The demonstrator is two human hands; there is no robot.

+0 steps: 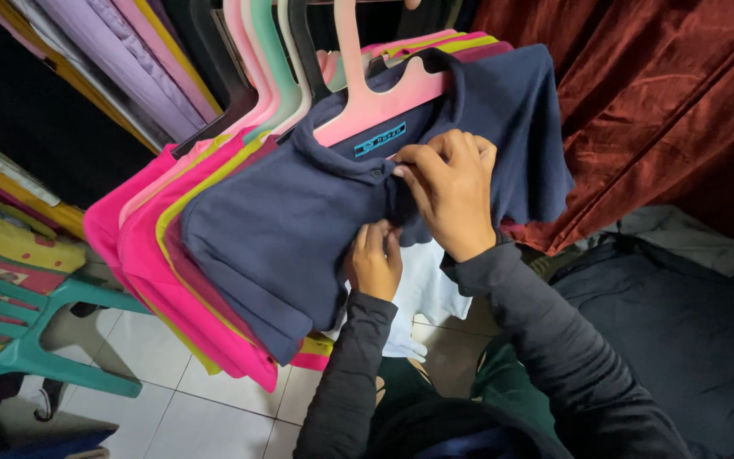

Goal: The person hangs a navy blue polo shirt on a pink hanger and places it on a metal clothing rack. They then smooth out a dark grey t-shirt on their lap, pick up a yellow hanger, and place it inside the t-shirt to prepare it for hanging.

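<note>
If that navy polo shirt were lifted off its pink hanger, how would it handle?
Probably floppy: the navy polo shirt drapes and folds below the pink hanger. Likely light, since a thin hanger carries it. The right hand and left hand bunch its placket easily, suggesting soft fabric.

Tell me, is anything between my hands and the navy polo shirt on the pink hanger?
Nothing visible. Both hands are already on the navy polo shirt: the right hand pinches the placket just below the collar, and the left hand grips the fabric lower down. The pink hanger sits above them, clear of both.
</note>
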